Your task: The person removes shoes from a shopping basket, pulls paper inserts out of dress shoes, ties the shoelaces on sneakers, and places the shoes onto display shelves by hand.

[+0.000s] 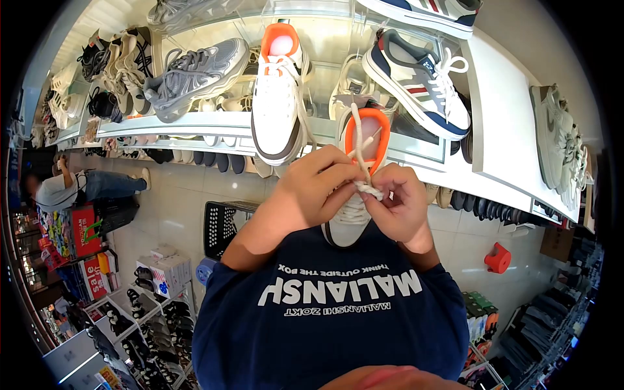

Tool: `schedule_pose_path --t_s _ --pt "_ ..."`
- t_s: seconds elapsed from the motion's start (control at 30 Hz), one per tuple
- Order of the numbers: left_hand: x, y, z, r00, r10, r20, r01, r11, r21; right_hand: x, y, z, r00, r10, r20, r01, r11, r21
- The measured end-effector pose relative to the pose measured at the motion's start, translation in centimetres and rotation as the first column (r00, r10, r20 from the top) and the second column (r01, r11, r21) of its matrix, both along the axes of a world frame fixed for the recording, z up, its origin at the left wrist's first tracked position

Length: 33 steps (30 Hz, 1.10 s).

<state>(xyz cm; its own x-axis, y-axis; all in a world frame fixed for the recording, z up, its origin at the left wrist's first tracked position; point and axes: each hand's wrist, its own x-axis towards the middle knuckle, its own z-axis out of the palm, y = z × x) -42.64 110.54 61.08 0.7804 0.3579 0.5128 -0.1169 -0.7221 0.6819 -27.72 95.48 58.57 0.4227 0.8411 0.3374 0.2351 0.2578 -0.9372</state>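
Note:
A white sneaker (348, 227) with an orange lining rests at the shelf's front edge, its toe toward my body. My left hand (318, 185) pinches its cream shoelace (369, 190) from the left, fingers closed. From the right, my right hand (398, 201) has thumb and fingers closed on the same lace, which is bunched in a loop or knot between both hands. Loose lace ends lie over the sneaker's opening. A matching white sneaker (278, 123) with orange lining stands on the shelf to the left. My fingers hide part of the lacing.
A grey running shoe (195, 75) and a white-and-navy sneaker (419, 84) sit on the glass shelf (227, 123). More shoes line the right display. Behind me are a red stool (498, 258), a black perforated seat (221, 227) and shoe racks. Another person (71, 188) is at far left.

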Motion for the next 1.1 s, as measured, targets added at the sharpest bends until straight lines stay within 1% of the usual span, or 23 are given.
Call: schedule_pose_path --t_s 0.03,0.1,0.13,0.23,0.33,0.4,0.5,0.53,0.63,0.73,0.83,0.87,0.97,1.07,1.1 --pt "-0.3 0.2 0.4 1.0 -0.007 -0.014 0.007 1.0 -0.027 0.3 0.1 0.3 0.99 -0.045 0.135 0.043 0.999 0.021" --pt "-0.6 0.6 0.8 0.999 -0.019 -0.04 0.015 0.997 -0.079 1.0 0.6 1.2 0.91 -0.136 0.392 0.113 0.99 0.082" --pt "-0.8 0.8 0.9 0.999 -0.028 -0.03 0.026 0.997 -0.074 1.0 0.7 1.5 0.863 -0.201 0.464 0.175 0.98 0.1" --pt "-0.9 1.3 0.9 0.999 -0.05 -0.006 0.05 0.998 -0.045 1.7 0.6 1.8 0.765 -0.273 0.583 0.21 0.962 0.174" --pt "-0.7 1.7 0.8 0.998 -0.056 0.007 0.056 0.998 0.002 2.3 0.1 2.7 0.723 -0.235 0.65 0.176 0.972 0.156" --pt "-0.9 2.2 0.6 0.998 -0.069 0.008 0.069 0.997 0.015 2.7 -0.4 2.9 0.689 -0.198 0.697 0.172 0.979 0.108" --pt "-1.9 3.2 1.0 0.998 0.05 -0.031 -0.045 0.988 0.149 3.6 -1.6 3.2 0.629 -0.165 0.76 0.188 0.981 0.057" --pt "-2.1 3.4 1.0 0.997 0.079 -0.019 -0.073 0.973 0.219 3.8 -1.9 3.2 0.607 -0.157 0.779 0.199 0.979 0.042" --pt "-2.6 3.1 1.1 0.992 0.119 -0.045 -0.097 0.936 0.339 3.6 -2.3 2.6 0.62 -0.154 0.769 0.2 0.979 0.035" --pt "-1.9 2.0 -0.7 0.985 0.156 0.078 -0.171 0.948 0.267 3.0 -2.0 1.8 0.776 -0.179 0.605 0.237 0.971 -0.017" --pt "-1.4 0.5 -2.1 0.964 0.254 0.081 -0.262 0.96 0.101 1.5 -1.2 0.2 0.916 -0.27 0.296 0.299 0.952 -0.058" --pt "-1.4 0.4 -2.2 0.955 0.283 0.09 -0.292 0.949 0.116 1.7 -1.0 0.0 0.891 -0.259 0.372 0.3 0.952 -0.055" --pt "-1.4 0.4 -2.6 0.928 0.34 0.149 -0.361 0.921 0.144 2.3 -1.5 -0.9 0.838 -0.259 0.48 0.321 0.946 -0.05" --pt "-1.6 0.2 -2.7 0.935 0.343 0.093 -0.353 0.923 0.151 1.6 -2.0 -0.3 0.868 -0.226 0.442 0.359 0.9 -0.246" --pt "-1.6 -0.1 -2.8 0.935 0.352 0.04 -0.354 0.934 0.059 1.5 -2.1 -0.3 0.877 -0.223 0.425 0.342 0.912 -0.228"
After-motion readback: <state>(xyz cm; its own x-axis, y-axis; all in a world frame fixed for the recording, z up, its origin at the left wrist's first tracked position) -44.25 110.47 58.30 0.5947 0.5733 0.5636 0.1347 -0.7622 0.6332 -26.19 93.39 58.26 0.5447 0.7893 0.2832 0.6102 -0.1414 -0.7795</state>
